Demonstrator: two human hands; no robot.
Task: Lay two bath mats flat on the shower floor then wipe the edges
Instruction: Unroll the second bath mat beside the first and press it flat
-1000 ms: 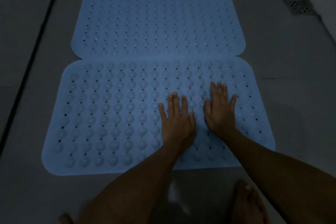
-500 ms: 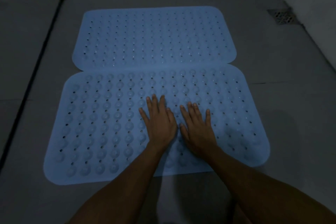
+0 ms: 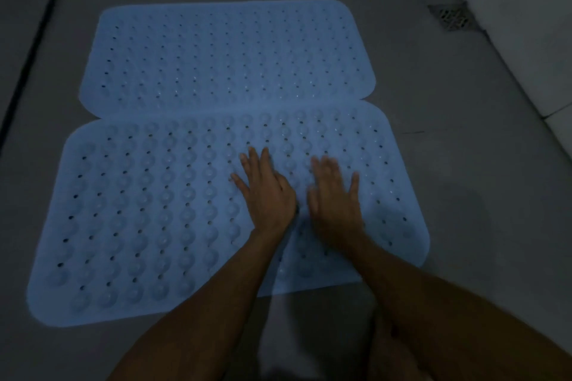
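Observation:
Two light blue bath mats with rows of bumps and small holes lie flat on the grey shower floor. The far mat (image 3: 226, 52) touches the near mat (image 3: 148, 210) along their long edges. My left hand (image 3: 267, 192) lies palm down on the near mat, fingers straight. My right hand (image 3: 335, 195) presses flat on the same mat just to its right, a little blurred. Both hands sit right of the mat's middle and hold nothing.
A metal floor drain (image 3: 452, 17) sits at the back right by the white wall (image 3: 510, 9). A dark groove (image 3: 28, 68) runs along the floor on the left. A bare foot (image 3: 383, 353) shows at the bottom edge.
Both hands slid left across the near mat, then forward a little. The view tilted up, showing more of the back wall.

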